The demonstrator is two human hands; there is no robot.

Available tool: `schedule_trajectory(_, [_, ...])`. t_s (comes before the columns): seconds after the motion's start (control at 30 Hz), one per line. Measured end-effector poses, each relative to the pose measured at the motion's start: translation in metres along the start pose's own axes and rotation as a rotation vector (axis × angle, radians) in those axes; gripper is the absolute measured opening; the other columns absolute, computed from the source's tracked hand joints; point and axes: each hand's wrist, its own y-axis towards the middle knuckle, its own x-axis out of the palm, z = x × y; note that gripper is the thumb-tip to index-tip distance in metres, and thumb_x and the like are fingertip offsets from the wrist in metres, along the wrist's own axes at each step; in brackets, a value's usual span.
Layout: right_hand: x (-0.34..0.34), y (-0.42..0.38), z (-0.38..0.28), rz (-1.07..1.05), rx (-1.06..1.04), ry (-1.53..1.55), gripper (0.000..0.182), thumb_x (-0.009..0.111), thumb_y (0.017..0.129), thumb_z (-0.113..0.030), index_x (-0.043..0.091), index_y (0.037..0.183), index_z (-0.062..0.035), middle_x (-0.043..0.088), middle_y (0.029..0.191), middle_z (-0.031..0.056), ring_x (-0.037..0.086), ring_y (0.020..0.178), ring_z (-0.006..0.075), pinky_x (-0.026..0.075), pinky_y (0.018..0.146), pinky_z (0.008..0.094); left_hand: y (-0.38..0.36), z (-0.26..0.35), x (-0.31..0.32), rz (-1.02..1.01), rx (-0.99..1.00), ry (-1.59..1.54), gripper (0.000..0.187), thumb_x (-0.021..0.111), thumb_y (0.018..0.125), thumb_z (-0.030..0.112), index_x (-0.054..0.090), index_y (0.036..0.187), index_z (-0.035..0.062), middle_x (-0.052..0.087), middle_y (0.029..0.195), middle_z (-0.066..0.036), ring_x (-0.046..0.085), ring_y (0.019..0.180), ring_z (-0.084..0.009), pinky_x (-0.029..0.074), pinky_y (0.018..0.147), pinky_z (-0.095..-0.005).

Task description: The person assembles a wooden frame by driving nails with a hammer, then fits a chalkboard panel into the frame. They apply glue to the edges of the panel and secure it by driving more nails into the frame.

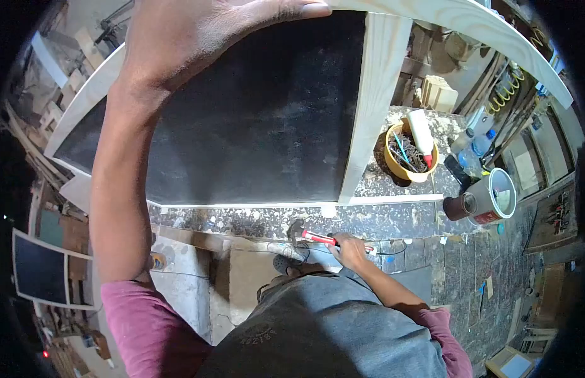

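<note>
A light wooden frame (382, 82) with a black panel (261, 120) set in its left part stands on the paint-spotted workbench (242, 220). Along the top rail lies the thumb of my left hand (191, 38), which grips the frame; its other fingers are out of sight. Low in front of me, my right hand (350, 252) is closed round the red-and-black handle of a hammer (319, 237). The hammer's dark head points left, close to the bench's front edge and below the frame's bottom rail.
Behind the frame's open right part, a yellow bowl (406, 171) holds nails and a white glue bottle (421, 133). To the right are a paint bucket (494, 196), a brown jar (459, 206) and plastic bottles (482, 143). A second framed black panel (40, 268) stands at left.
</note>
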Motion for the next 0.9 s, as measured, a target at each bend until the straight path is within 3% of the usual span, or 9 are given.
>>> schedule_trajectory(0.1, [0.005, -0.006, 0.001, 0.011, -0.026, -0.048, 0.035, 0.059, 0.086, -0.038, 0.061, 0.100, -0.0064, 0.065, 0.091, 0.0189, 0.062, 0.085, 0.0376, 0.050, 0.073, 0.0451, -0.001, 0.004, -0.003, -0.070, -0.189, -0.119, 0.057, 0.085, 0.068, 0.029, 0.051, 0.105, 0.0022, 0.062, 0.057, -0.005, 0.060, 0.053, -0.0082, 0.035, 0.043, -0.0186])
schedule_trajectory(0.2, [0.010, 0.005, -0.004, 0.080, -0.007, -0.032, 0.032, 0.058, 0.087, -0.035, 0.061, 0.101, -0.0059, 0.064, 0.093, 0.0191, 0.062, 0.086, 0.0380, 0.049, 0.073, 0.0461, -0.002, -0.010, -0.001, 0.016, -0.155, -0.317, 0.056, 0.085, 0.068, 0.025, 0.050, 0.105, 0.0017, 0.062, 0.061, -0.003, 0.060, 0.054, -0.0088, 0.042, 0.045, -0.0198])
schedule_trajectory(0.4, [0.011, 0.007, 0.004, 0.122, 0.067, -0.052, 0.029, 0.057, 0.088, -0.032, 0.060, 0.103, -0.0070, 0.061, 0.095, 0.0205, 0.061, 0.085, 0.0387, 0.049, 0.075, 0.0481, -0.002, -0.040, -0.004, 0.162, -0.048, -0.365, 0.054, 0.083, 0.069, 0.014, 0.050, 0.109, 0.0011, 0.064, 0.087, -0.008, 0.066, 0.072, -0.0135, 0.054, 0.059, -0.0218])
schedule_trajectory(0.5, [0.006, 0.001, 0.014, 0.153, 0.103, -0.072, 0.029, 0.057, 0.088, -0.031, 0.059, 0.104, -0.0075, 0.061, 0.094, 0.0200, 0.060, 0.085, 0.0389, 0.049, 0.074, 0.0485, 0.004, -0.058, -0.008, 0.343, -0.236, -0.725, 0.054, 0.083, 0.069, 0.012, 0.050, 0.110, 0.0004, 0.063, 0.091, -0.009, 0.067, 0.082, -0.0161, 0.055, 0.063, -0.0227])
schedule_trajectory(0.53, [0.002, -0.003, 0.016, 0.159, 0.137, -0.068, 0.029, 0.057, 0.089, -0.032, 0.059, 0.104, -0.0075, 0.061, 0.093, 0.0194, 0.060, 0.085, 0.0388, 0.049, 0.073, 0.0484, -0.001, -0.006, -0.012, 0.320, -0.163, -0.605, 0.053, 0.083, 0.069, 0.012, 0.050, 0.109, 0.0002, 0.063, 0.092, -0.009, 0.067, 0.082, -0.0164, 0.055, 0.064, -0.0230])
schedule_trajectory(0.6, [-0.002, -0.011, 0.024, 0.212, 0.160, -0.066, 0.029, 0.057, 0.089, -0.033, 0.060, 0.103, -0.0075, 0.061, 0.091, 0.0188, 0.060, 0.085, 0.0387, 0.049, 0.071, 0.0481, -0.003, 0.012, -0.011, 0.296, -0.091, -0.489, 0.053, 0.083, 0.068, 0.012, 0.051, 0.109, -0.0001, 0.063, 0.092, -0.009, 0.067, 0.082, -0.0167, 0.055, 0.065, -0.0233])
schedule_trajectory(0.73, [-0.013, -0.022, 0.032, 0.257, 0.180, -0.065, 0.030, 0.057, 0.088, -0.033, 0.062, 0.103, -0.0079, 0.062, 0.092, 0.0199, 0.061, 0.083, 0.0392, 0.049, 0.071, 0.0473, -0.002, -0.007, -0.005, 0.163, -0.067, -0.371, 0.056, 0.083, 0.069, 0.013, 0.050, 0.111, -0.0003, 0.063, 0.093, -0.011, 0.067, 0.080, -0.0163, 0.055, 0.065, -0.0240])
schedule_trajectory(0.8, [-0.024, -0.029, 0.029, 0.202, 0.186, -0.075, 0.030, 0.057, 0.088, -0.032, 0.061, 0.105, -0.0082, 0.062, 0.095, 0.0190, 0.061, 0.086, 0.0380, 0.049, 0.073, 0.0471, -0.005, 0.005, -0.009, 0.153, -0.073, -0.286, 0.057, 0.083, 0.069, 0.013, 0.049, 0.113, -0.0001, 0.063, 0.093, -0.011, 0.067, 0.080, -0.0163, 0.055, 0.065, -0.0241])
schedule_trajectory(0.9, [-0.025, -0.037, 0.032, 0.167, 0.127, -0.042, 0.030, 0.057, 0.087, -0.032, 0.061, 0.106, -0.0087, 0.062, 0.099, 0.0176, 0.062, 0.090, 0.0359, 0.049, 0.076, 0.0465, 0.010, 0.039, -0.015, -0.066, -0.072, -0.109, 0.059, 0.083, 0.069, 0.013, 0.049, 0.116, 0.0007, 0.064, 0.081, -0.008, 0.067, 0.078, -0.0157, 0.053, 0.060, -0.0232])
